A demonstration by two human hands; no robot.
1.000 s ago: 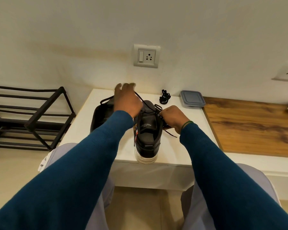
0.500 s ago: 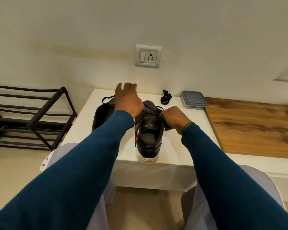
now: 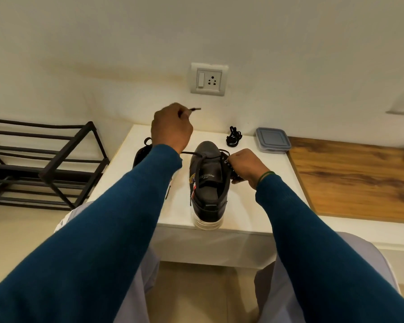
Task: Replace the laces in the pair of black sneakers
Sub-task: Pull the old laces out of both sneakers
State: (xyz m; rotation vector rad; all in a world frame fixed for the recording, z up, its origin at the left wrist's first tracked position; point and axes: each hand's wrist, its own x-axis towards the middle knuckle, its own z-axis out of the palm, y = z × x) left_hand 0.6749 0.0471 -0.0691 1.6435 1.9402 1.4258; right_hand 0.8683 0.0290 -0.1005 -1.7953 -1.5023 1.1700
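Left hand (image 3: pixel 172 127) raised, fingers (image 3: pixel 182 112) pinching the lace (image 3: pixel 194 109) — right hand (image 3: pixel 245 165) lower, gripping the sneaker (image 3: pixel 208 183), both arms outstretched.

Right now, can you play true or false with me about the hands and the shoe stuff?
1. The left hand pinches a lace tip. True.
2. The right hand is up in the air, holding nothing. False: it grips the sneaker's side.
3. A lace bundle lies on the table near the wall. True.
4. The container has no lid. False: its lid is on.
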